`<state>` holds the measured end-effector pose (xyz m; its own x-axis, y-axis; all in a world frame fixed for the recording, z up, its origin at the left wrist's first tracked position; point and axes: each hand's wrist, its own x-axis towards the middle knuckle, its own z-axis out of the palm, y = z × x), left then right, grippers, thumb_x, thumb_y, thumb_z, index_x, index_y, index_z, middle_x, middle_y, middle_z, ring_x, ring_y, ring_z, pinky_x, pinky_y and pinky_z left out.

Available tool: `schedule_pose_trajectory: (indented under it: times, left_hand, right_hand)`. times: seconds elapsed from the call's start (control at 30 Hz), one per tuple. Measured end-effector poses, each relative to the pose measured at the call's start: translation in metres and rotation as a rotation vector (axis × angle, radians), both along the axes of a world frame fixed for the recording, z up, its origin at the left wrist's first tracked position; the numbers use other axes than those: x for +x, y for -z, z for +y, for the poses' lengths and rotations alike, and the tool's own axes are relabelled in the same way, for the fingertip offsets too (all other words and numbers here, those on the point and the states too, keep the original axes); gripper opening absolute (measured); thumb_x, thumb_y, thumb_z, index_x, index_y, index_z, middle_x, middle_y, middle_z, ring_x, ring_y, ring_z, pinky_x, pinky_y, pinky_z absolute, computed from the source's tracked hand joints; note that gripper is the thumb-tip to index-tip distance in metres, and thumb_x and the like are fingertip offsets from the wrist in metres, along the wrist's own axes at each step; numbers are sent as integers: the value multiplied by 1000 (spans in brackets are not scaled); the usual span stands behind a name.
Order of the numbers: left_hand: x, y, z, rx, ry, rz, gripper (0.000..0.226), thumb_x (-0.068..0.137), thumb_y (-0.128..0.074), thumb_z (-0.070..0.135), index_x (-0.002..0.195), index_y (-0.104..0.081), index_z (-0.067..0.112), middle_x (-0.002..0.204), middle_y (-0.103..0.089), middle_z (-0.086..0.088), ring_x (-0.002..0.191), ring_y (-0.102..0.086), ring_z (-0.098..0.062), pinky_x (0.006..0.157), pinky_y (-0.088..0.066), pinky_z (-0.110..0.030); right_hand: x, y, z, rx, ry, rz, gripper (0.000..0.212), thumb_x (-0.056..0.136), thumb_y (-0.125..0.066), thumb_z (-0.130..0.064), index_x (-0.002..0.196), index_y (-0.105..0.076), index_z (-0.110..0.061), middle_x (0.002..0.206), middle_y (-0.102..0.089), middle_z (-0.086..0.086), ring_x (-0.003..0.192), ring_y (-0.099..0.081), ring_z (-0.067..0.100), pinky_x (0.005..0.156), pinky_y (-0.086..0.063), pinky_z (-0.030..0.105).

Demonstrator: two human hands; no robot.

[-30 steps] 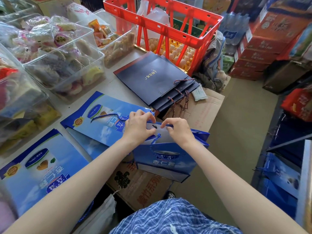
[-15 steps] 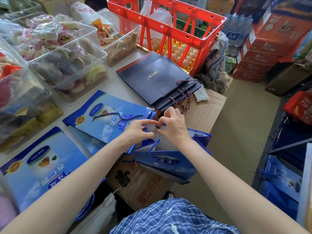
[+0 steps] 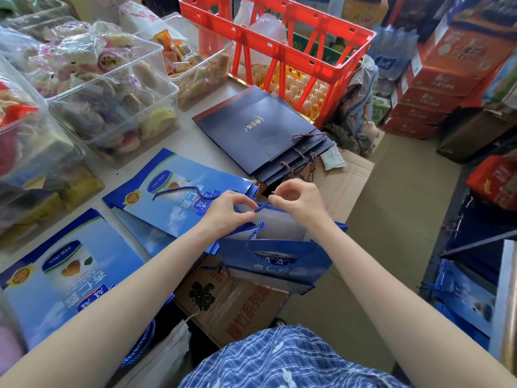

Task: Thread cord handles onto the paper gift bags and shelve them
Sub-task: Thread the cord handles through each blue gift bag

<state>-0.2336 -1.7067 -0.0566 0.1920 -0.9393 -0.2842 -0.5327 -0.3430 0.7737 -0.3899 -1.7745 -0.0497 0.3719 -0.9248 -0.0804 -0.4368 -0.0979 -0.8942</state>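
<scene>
An open blue paper gift bag (image 3: 279,261) stands in front of me, its mouth facing up. A blue cord (image 3: 261,208) crosses the top of the bag's far wall. My left hand (image 3: 228,211) pinches the cord at its left side. My right hand (image 3: 299,200) pinches the cord's other end just to the right, fingers curled. A second stretch of blue cord (image 3: 256,233) hangs down over the bag's near wall. Flat blue bags (image 3: 173,197) with a cord handle lie on the table to the left.
A stack of dark navy bags (image 3: 257,130) with cord handles lies beyond my hands. Clear tubs of snacks (image 3: 112,88) fill the left. A red crate (image 3: 279,49) stands over egg trays. Cardboard boxes (image 3: 229,301) sit below the bag; more blue bags (image 3: 461,295) are at the right.
My hands have drawn slightly apart at the top of the bag, and the blue cord now shows stretched between them. The bag stays in place.
</scene>
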Motion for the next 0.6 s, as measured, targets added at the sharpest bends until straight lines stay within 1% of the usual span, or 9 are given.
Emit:
schedule_pose_trajectory:
  times: [0.07,0.13,0.2,0.27,0.3,0.4,0.47,0.53,0.6]
  left_hand:
    - [-2,2,-3,-35,25,-111,8,79,-70,22,86,-74,20,115,-57,-3,110,-52,-16,95,-40,-29]
    - [-3,1,-7,-9,30,-161,12,78,-71,29,83,-76,19,116,-58,-2,113,-50,-17,98,-40,-35]
    - [-5,-4,-8,84,28,-38,18,83,-66,30,88,-76,15,109,-59,3,108,-49,-13,88,-44,-29]
    - [-8,-9,-8,196,-61,235,23,89,-59,25,91,-75,8,95,-56,11,91,-48,-6,71,-37,-17]
    - [-9,-11,-8,239,-111,313,24,90,-57,25,90,-74,8,91,-56,13,85,-47,-3,67,-35,-16]
    - [-8,-10,-9,287,-181,346,28,86,-63,35,94,-73,11,88,-61,8,75,-47,1,62,-36,-20]
    - [-7,-11,-8,289,-186,373,24,84,-66,27,101,-70,10,91,-61,7,71,-49,2,54,-40,-15]
    - [-7,-9,-8,246,-165,356,20,84,-67,22,98,-70,9,97,-59,5,75,-52,-1,58,-42,-16]
    - [-7,-3,-6,119,-125,246,17,82,-69,22,93,-70,8,105,-55,4,90,-53,-8,74,-40,-23]
  right_hand:
    - [-2,-7,8,152,-10,-98,14,79,-73,-9,71,-63,-15,67,-60,-5,55,-52,-3,59,-45,17]
    - [-3,-9,16,225,20,-179,10,79,-73,-9,75,-64,-11,69,-64,-1,53,-55,-2,56,-47,17]
    - [-4,-9,19,224,29,-207,8,79,-73,-8,78,-65,-7,70,-65,1,55,-57,-2,56,-48,15]
    - [-5,-9,19,199,14,-205,8,78,-74,-8,78,-66,-7,71,-65,0,58,-58,-2,57,-48,13]
    - [-5,-8,20,182,-8,-197,8,77,-74,-8,77,-66,-10,71,-66,0,60,-59,-1,59,-48,14]
    - [-2,-5,22,118,-135,-115,14,76,-76,-11,74,-66,-20,73,-67,-3,66,-62,6,65,-52,19]
    - [-1,-4,23,82,-193,-58,16,77,-75,-12,74,-65,-22,74,-66,-6,65,-61,1,64,-51,15]
    - [0,-3,22,52,-197,-45,16,77,-76,-14,73,-64,-23,72,-65,-8,62,-59,-1,62,-49,13]
    - [0,-3,20,19,-168,-28,16,75,-77,-16,71,-63,-22,70,-65,-7,59,-58,-2,61,-49,13]
